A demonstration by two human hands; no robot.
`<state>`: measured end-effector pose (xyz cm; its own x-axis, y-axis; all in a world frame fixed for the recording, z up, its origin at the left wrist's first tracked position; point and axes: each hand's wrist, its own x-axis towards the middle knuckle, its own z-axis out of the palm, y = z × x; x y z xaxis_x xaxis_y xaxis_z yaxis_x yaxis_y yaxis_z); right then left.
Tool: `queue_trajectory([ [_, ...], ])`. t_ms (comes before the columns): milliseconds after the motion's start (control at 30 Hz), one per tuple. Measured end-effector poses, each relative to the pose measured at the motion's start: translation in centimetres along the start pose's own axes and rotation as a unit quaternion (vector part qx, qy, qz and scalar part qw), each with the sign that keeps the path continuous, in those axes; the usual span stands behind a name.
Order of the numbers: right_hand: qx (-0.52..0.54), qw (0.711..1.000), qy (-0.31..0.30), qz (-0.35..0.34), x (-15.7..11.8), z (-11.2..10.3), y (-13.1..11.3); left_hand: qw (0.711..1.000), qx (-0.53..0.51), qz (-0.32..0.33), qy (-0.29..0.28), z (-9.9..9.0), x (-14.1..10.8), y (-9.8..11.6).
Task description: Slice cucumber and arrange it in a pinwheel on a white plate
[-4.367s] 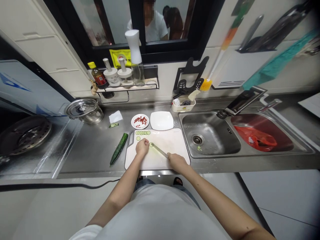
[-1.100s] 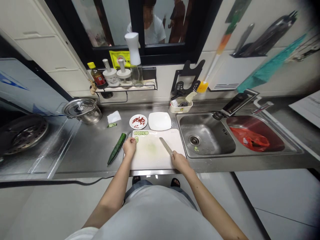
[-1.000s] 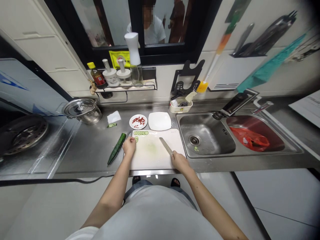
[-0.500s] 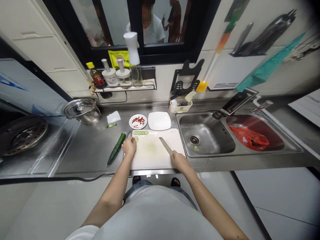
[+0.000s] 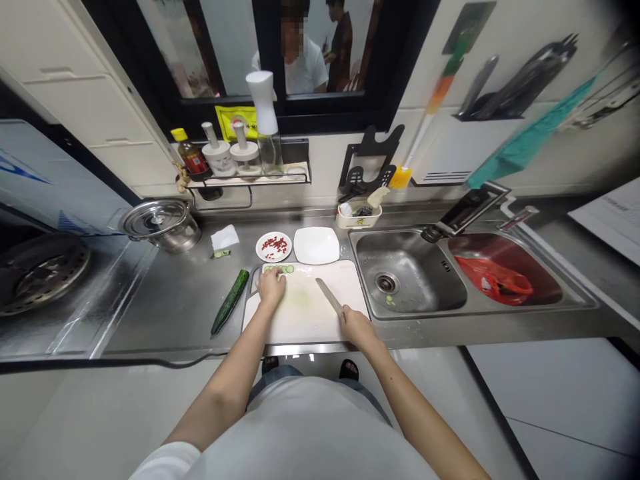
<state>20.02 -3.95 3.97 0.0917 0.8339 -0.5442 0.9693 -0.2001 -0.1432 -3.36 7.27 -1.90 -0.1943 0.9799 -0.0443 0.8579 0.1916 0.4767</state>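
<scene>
My right hand (image 5: pixel 357 327) grips a kitchen knife (image 5: pixel 329 295), its blade angled up and left over the white cutting board (image 5: pixel 310 327). My left hand (image 5: pixel 271 287) is at the board's upper left, its fingers curled down over cucumber slices. It partly covers a row of round cucumber slices (image 5: pixel 286 269) along the far edge. What sits right under the fingertips is mostly hidden. Left of the board, a dark green length of cucumber (image 5: pixel 230 302) lies on the steel counter.
Beyond the board stand a small plate of red pieces (image 5: pixel 273 247) and a white square plate (image 5: pixel 317 245). A double sink (image 5: pixel 410 267) is on the right, with a red bag (image 5: pixel 495 280). A lidded steel pot (image 5: pixel 163 225) stands at the left.
My left hand has shifted right and slightly away from me, now covering part of the slice row. My right hand keeps the knife in nearly the same place. The view has shifted slightly.
</scene>
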Motion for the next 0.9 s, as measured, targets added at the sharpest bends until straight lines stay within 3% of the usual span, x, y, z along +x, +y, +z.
queue_trajectory([
  [367, 0.003, 1.0, 0.005, -0.003, 0.3, 0.4, 0.2, 0.994, 0.073, 0.076, -0.038, 0.6, 1.9, 2.0],
  [533, 0.002, 1.0, 0.015, -0.011, 0.4, 0.7, 0.4, 0.998, 0.01, 0.054, -0.028, 0.9, 1.8, 2.2],
  [700, -0.002, 1.0, 0.022, -0.018, 0.6, 0.9, 0.5, 0.992, -0.092, -0.007, -0.083, 0.9, 0.6, 1.5],
  [900, -0.002, 1.0, 0.012, -0.011, 0.4, 0.6, 0.4, 0.98, -0.119, 0.031, -0.157, 0.8, -1.6, -0.4],
])
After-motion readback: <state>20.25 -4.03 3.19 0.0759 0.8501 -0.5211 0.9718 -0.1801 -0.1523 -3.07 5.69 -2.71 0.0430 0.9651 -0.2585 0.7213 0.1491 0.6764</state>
